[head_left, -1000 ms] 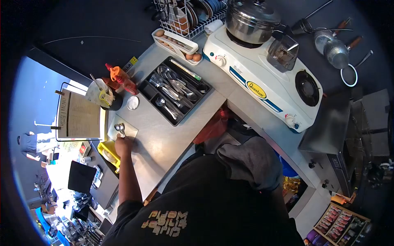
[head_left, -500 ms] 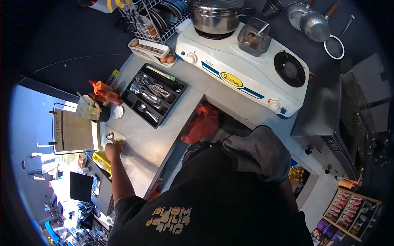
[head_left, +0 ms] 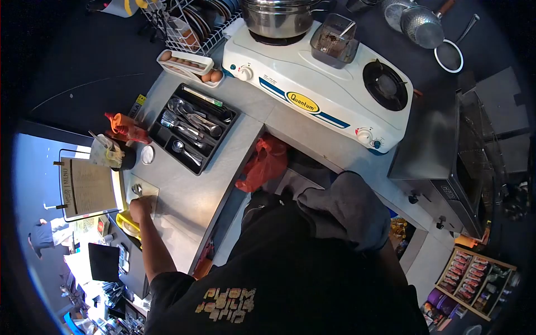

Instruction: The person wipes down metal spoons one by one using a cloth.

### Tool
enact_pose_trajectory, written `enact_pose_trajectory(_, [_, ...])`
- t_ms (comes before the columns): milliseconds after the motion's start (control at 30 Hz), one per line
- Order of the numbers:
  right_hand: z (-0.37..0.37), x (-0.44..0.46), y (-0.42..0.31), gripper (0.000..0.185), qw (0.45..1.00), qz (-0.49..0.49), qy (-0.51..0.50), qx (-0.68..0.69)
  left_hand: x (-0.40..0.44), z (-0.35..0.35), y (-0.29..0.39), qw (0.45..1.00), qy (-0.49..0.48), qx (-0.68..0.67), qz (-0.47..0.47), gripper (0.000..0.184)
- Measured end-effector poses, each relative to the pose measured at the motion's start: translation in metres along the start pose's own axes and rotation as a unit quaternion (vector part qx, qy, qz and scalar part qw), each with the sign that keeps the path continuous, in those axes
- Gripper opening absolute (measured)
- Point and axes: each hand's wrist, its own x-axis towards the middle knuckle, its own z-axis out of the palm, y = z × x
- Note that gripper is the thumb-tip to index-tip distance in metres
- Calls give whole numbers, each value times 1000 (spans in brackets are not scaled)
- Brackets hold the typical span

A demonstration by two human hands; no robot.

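Observation:
My left hand (head_left: 140, 208) is at the left end of the steel counter, fingers closed. A shiny metal spoon (head_left: 137, 189) sticks out just beyond the fingers, its handle hidden in the grip. Below the hand is a small pale square board or container lid (head_left: 149, 192); I cannot tell which. Beside the wrist sits a yellow tub (head_left: 127, 224). A grey cloth (head_left: 352, 209) hangs in front of my right arm, and no part of my right hand shows.
A black cutlery tray (head_left: 192, 128) lies on the counter near an egg holder (head_left: 190, 67). Sauce bottles (head_left: 127, 128) and a menu board (head_left: 92, 187) stand to the left. The white gas stove (head_left: 312, 84) bears a steel pot (head_left: 277, 19). An oven (head_left: 432, 156) stands right.
The view has shifted, so the counter things sit a little further left. My left hand stays closed at the same spot by the yellow tub.

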Motion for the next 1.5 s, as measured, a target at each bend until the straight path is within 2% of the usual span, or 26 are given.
enact_pose_trajectory(67, [4,6,-7,26,1000,-14,-7,-2,9,3,-12,999,-15,-10,38,35])
enact_pose_trajectory(167, [14,18,-26,25,998,-58,-31,-4,40,41,-50,977,186,-62,79,39])
enact_pose_trajectory(200, [21,22,-35,25,996,-80,-43,-1,52,49,-63,976,182,-67,101,41])
enact_pose_trajectory(233, [28,26,-44,24,993,-100,-55,0,45,40,-38,897,226,-369,-92,36])
enact_pose_trajectory(300, [46,34,-65,24,985,-146,-86,10,-30,-51,32,820,91,-555,-108,27])
enact_pose_trajectory(333, [56,36,-76,24,981,-167,-102,16,-30,-60,35,709,16,-705,-3,22])
enact_pose_trajectory(367, [68,39,-87,23,975,-188,-117,22,-30,-68,37,562,-91,-820,67,19])
enact_pose_trajectory(433, [90,39,-109,23,964,-219,-147,35,-137,-199,118,375,-236,-890,105,20])
enact_pose_trajectory(467, [99,39,-119,22,958,-234,-160,42,-152,-229,124,300,-324,-870,220,15])
enact_pose_trajectory(533, [119,37,-138,22,948,-256,-181,57,-182,-289,135,163,-494,-732,441,12])
enact_pose_trajectory(567, [127,35,-145,22,943,-266,-189,65,-197,-303,158,-24,-508,-696,506,12])
enact_pose_trajectory(600, [134,32,-151,21,941,-269,-191,70,-212,-317,180,-206,-535,-606,551,19])
enact_pose_trajectory(633, [141,29,-157,21,939,-273,-196,73,-221,-326,191,-260,-556,-552,565,18])
enact_pose_trajectory(967, [159,8,-184,18,943,-283,-158,75,-242,-334,209,-296,-644,-440,552,7])
enact_pose_trajectory(1167, [144,-11,-179,16,954,-296,-43,6,-233,-335,201,-319,-674,-414,522,8])
enact_pose_trajectory(1233, [155,-19,-138,15,950,-310,9,-26,-212,-326,197,-286,-707,-421,491,10])
enact_pose_trajectory(1267, [162,-20,-128,14,951,-309,3,-20,-195,-316,194,-250,-733,-428,465,12])
enact_pose_trajectory(1300, [164,-21,-127,13,951,-308,-2,-13,-166,-291,201,-183,-795,-414,404,7])
enact_pose_trajectory(1333, [152,-27,-139,11,955,-293,-31,9,-162,-277,182,-47,-754,-544,366,15])
enact_pose_trajectory(1367, [144,-31,-148,10,956,-291,-34,6,-173,-260,168,190,-645,-666,323,23])
enact_pose_trajectory(1400, [137,-36,-156,10,957,-288,-38,3,-179,-239,165,379,-574,-668,283,32])
enact_pose_trajectory(1433, [130,-37,-163,11,954,-299,-12,-26,-189,-228,168,482,-556,-616,280,40])
enact_pose_trajectory(1467, [124,-39,-169,14,950,-307,14,-54,-200,-221,173,529,-581,-548,287,46])
enact_pose_trajectory(1500, [121,-43,-173,17,946,-310,41,-80,-204,-208,178,560,-571,-487,350,56])
